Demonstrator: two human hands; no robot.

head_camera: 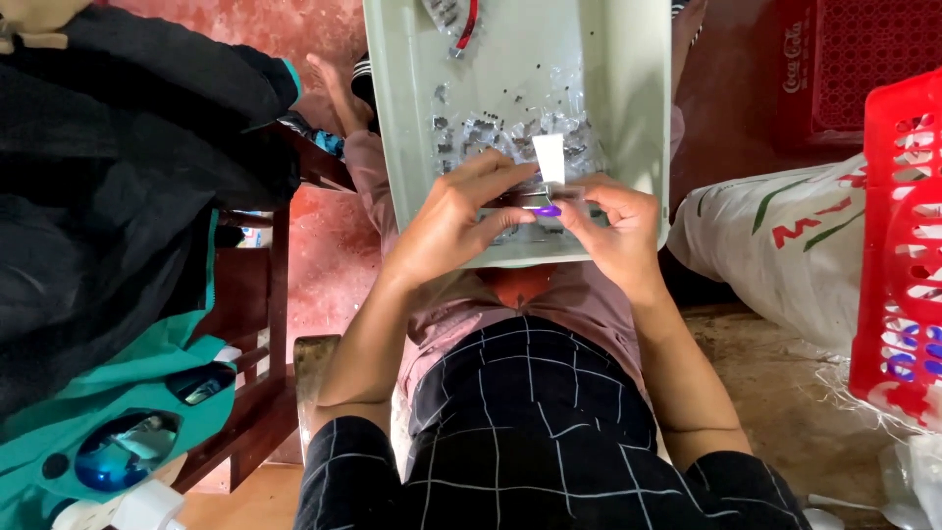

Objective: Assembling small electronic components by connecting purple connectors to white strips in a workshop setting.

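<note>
Both hands met over the tray [628,147] on the lap. Left hand [451,221] and right hand [616,228] fingers pinched a clear packet [535,196] with white label and purple piece. White sack [775,255], red crate [903,245] right; red floor.

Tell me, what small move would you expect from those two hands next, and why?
Probably pressing the small purple piece onto the clear strip pinched between both hands. The left hand and right hand meet over the pale green tray, fingertips closed on the piece, so it looks mid-fitting. Small dark parts lie loose in the tray beyond, likely for afterwards.
</note>
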